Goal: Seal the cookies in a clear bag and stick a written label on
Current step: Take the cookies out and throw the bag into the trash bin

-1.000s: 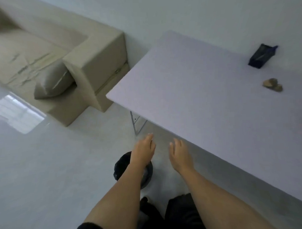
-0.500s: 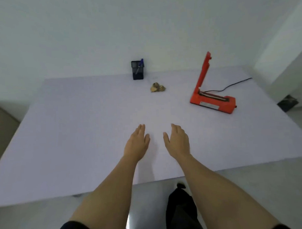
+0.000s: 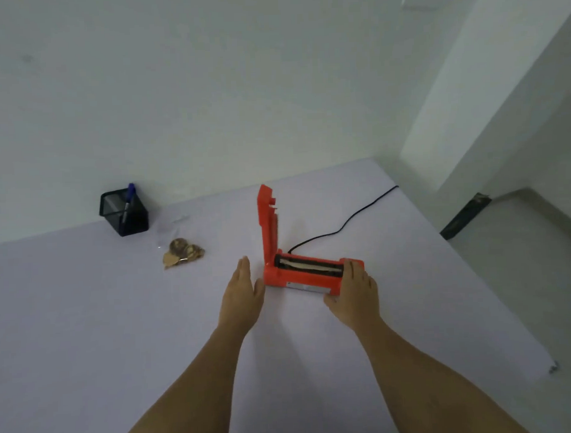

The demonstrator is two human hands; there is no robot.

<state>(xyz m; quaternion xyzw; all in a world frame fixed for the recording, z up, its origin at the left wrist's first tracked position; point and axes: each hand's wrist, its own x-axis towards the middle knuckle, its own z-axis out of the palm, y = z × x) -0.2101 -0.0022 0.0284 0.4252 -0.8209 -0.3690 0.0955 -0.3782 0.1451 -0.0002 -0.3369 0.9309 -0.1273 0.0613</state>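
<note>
Several brown cookies [image 3: 183, 252] lie in a crumpled clear bag [image 3: 173, 225] on the lilac table [image 3: 87, 320], left of centre. A red heat sealer [image 3: 301, 275] stands at the middle with its lid [image 3: 267, 223] raised upright. My left hand [image 3: 243, 294] stands on edge with straight fingers against the sealer's left end. My right hand [image 3: 353, 293] lies over the sealer's right end, fingers straight on top, thumb along the front. A blue pen [image 3: 130, 199] stands in a black mesh holder [image 3: 124, 214] behind the cookies. No label is visible.
The sealer's black cord [image 3: 342, 225] runs back right over the table's far edge. White walls stand close behind and to the right. A dark object [image 3: 465, 215] leans on the floor at the right. The table's right corner [image 3: 553, 367] is near.
The view swung from the sofa side to the table and then right. Both hands moved forward and apart, from bare table to the two ends of the sealer.
</note>
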